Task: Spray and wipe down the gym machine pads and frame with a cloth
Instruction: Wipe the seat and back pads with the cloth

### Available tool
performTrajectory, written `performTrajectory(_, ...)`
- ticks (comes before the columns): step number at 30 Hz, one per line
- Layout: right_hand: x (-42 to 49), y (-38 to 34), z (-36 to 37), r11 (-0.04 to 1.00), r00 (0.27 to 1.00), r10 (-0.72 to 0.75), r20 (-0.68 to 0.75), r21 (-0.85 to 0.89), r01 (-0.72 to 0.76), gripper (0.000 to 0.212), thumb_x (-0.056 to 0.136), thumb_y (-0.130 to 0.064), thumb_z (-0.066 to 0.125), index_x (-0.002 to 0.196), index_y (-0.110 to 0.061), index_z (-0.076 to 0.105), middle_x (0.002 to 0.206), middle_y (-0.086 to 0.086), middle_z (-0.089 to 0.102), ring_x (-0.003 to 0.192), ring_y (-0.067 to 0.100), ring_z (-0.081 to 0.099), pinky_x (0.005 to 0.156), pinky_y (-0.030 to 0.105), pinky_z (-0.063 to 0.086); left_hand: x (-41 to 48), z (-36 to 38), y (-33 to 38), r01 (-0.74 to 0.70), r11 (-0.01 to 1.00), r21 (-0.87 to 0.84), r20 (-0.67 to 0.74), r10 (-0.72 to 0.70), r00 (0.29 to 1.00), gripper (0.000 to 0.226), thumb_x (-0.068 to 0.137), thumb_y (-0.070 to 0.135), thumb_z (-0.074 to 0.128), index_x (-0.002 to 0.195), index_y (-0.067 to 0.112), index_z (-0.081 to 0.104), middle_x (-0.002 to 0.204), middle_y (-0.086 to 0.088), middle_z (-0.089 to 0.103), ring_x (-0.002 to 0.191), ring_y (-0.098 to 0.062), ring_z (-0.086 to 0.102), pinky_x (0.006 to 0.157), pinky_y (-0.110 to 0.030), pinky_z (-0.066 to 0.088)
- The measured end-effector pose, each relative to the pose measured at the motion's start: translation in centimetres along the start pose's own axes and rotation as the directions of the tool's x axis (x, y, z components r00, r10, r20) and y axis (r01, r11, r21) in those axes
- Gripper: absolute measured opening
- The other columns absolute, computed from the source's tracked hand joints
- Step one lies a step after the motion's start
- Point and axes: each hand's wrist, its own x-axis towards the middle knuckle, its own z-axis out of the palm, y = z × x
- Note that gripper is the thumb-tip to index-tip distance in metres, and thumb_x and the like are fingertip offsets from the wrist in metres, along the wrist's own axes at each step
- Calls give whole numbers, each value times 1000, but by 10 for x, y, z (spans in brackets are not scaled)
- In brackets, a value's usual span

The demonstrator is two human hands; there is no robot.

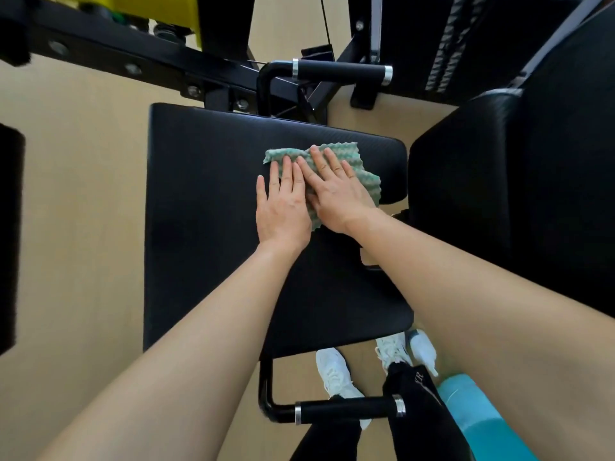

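Wipe step in hand. Cloth (pixel 321 171) lies flat on far half of seat pad (pixel 206 201). Left hand (pixel 283 207) and right hand (pixel 336 191) press it, fingers straight, gripping nothing. Next, likely: sweep toward near edge, then frame (pixel 139 58).

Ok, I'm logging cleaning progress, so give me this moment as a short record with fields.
surface: black seat pad
cloth: green, lying flat on the seat pad
left hand: flat, fingers pressing the cloth
right hand: flat on the cloth, beside the left hand
spray bottle: teal, lower right, in neither hand
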Motion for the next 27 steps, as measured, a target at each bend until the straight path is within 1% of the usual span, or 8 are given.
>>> performTrajectory(2, -10, -3, 9, 1000, 999, 8, -32, 11, -7, 64, 111, -40, 28, 164, -28, -6, 171, 3, -17, 158, 24, -16, 129, 44, -3, -9, 2, -6, -54, 999, 8, -25, 54, 998, 80, 103, 28, 56, 165, 12, 7, 173, -7, 6, 160, -27, 1, 129, -49, 4)
performTrajectory(4, -27, -6, 22, 1000, 998, 14, -59, 25, -12, 63, 111, -39, 29, 164, -28, -3, 172, 3, -15, 158, 25, -14, 129, 44, -2, -26, 9, -11, -104, 995, 12, -91, 105, 990, 71, 104, 26, 56, 163, 12, 19, 172, -6, 16, 160, -27, 8, 128, -49, 9)
performTrajectory(7, -57, -13, 42, 998, 997, 10, -75, 61, -5, 62, 111, -38, 33, 165, -29, 3, 173, 3, -9, 159, 25, -10, 130, 44, 0, -57, 21, -14, -137, 990, -39, -186, 128, 974, 57, 104, 25, 59, 157, 11, 40, 167, -6, 32, 157, -27, 22, 128, -48, 20)
performTrajectory(9, -80, -18, 55, 996, 998, 1, -70, 85, 5, 62, 110, -37, 36, 165, -29, 8, 173, 2, -4, 159, 25, -6, 130, 46, 2, -81, 27, -13, -150, 987, -64, -213, 133, 968, 52, 103, 24, 60, 152, 10, 48, 164, -6, 38, 155, -27, 30, 127, -46, 25)
performTrajectory(15, -143, -27, 89, 994, 998, -58, -36, 92, 61, 63, 107, -30, 46, 164, -25, 19, 173, 1, 7, 160, 25, 3, 129, 49, 11, -151, 38, -10, -221, 968, -121, -212, 193, 958, 45, 101, 23, 59, 143, 8, 58, 158, -9, 48, 149, -28, 41, 124, -43, 31)
performTrajectory(21, -193, -38, 113, 992, 995, -92, -33, 82, 95, 59, 108, -28, 45, 163, -23, 23, 172, 0, 11, 160, 25, 6, 129, 47, 9, -205, 59, -13, -288, 947, -140, -243, 249, 937, 39, 104, 24, 56, 139, 7, 63, 154, -11, 52, 148, -26, 44, 123, -42, 32)
performTrajectory(24, -213, -39, 124, 989, 991, -121, -51, 82, 124, 58, 107, -22, 47, 162, -22, 27, 171, 2, 16, 159, 27, 11, 129, 47, 13, -223, 70, -16, -350, 928, -130, -307, 298, 904, 29, 100, 14, 61, 127, 10, 72, 145, -10, 61, 142, -25, 52, 118, -40, 39)
performTrajectory(27, -224, -30, 131, 977, 978, -191, -85, 83, 198, 56, 105, -14, 51, 159, -20, 35, 169, 5, 25, 157, 30, 20, 128, 48, 18, -232, 77, -20, -414, 904, -109, -362, 352, 863, 26, 98, 6, 60, 117, 11, 76, 139, -10, 66, 136, -27, 57, 114, -40, 44)
